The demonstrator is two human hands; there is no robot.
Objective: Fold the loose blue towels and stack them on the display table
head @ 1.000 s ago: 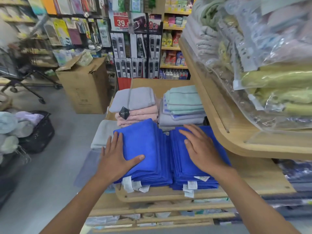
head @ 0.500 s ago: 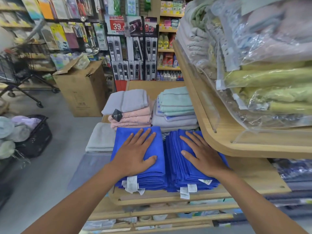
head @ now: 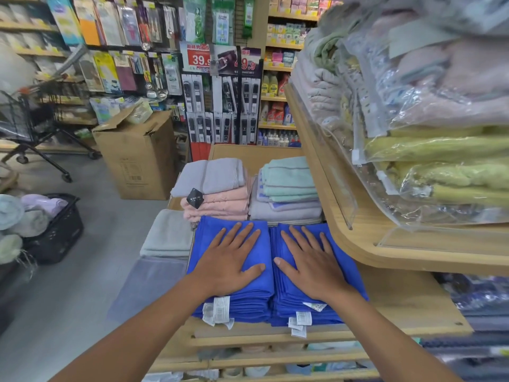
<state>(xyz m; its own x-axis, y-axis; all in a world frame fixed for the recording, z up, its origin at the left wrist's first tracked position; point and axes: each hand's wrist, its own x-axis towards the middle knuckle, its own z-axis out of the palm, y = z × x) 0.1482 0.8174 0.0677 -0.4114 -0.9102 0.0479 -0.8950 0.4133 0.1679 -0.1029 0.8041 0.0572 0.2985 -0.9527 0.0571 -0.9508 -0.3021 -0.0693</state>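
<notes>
Two stacks of folded blue towels sit side by side near the front edge of the wooden display table [head: 407, 307]. My left hand [head: 230, 260] lies flat, fingers spread, on top of the left blue stack [head: 209, 238]. My right hand [head: 311, 260] presses flat on the right blue stack [head: 349, 271]. White labels hang from the near edges of both stacks. Neither hand grips anything.
Behind the blue stacks stand a grey-and-pink towel pile [head: 214, 188] and a mint-and-lilac pile [head: 289, 188]. A pale grey towel [head: 168, 232] lies left of them. An upper wooden shelf [head: 344, 230] with bagged towels overhangs on the right. A cardboard box [head: 137, 155] and a black basket [head: 57, 230] stand on the floor.
My left hand moved from the left side of its stack to flat on its top. My right hand slid slightly toward the middle of its stack. The left stack's top towel now lies flat.
</notes>
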